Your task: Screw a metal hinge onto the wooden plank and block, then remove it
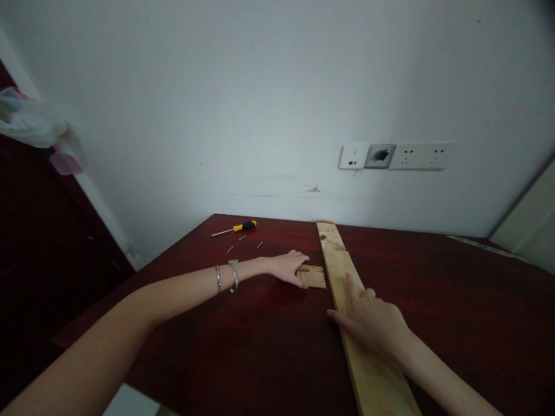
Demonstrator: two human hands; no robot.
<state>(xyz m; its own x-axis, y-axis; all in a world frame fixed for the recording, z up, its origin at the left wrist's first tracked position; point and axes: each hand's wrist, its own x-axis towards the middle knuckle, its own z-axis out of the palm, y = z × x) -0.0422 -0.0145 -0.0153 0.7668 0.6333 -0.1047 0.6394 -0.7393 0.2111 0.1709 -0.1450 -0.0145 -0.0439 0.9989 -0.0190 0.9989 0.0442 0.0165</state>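
My left hand (287, 266) is at the left end of a short, flat piece of wood (314, 277) on the dark red tabletop. Its fingers are spread, the thumb at the near edge of the piece and the fingertips past the far edge. A long pale wooden plank (340, 260) runs from the wall toward me, just right of the short piece. On top of it rests my right hand (377, 318), index finger stretched along the wood and thumb reaching over the left edge; some fingers are hidden or bent.
A yellow and black screwdriver (245, 226) lies at the back left of the table (260, 341). Near it are three small metal screws (259, 245). Sockets (418, 156) are set in the wall behind. A white bag (32, 121) hangs at far left.
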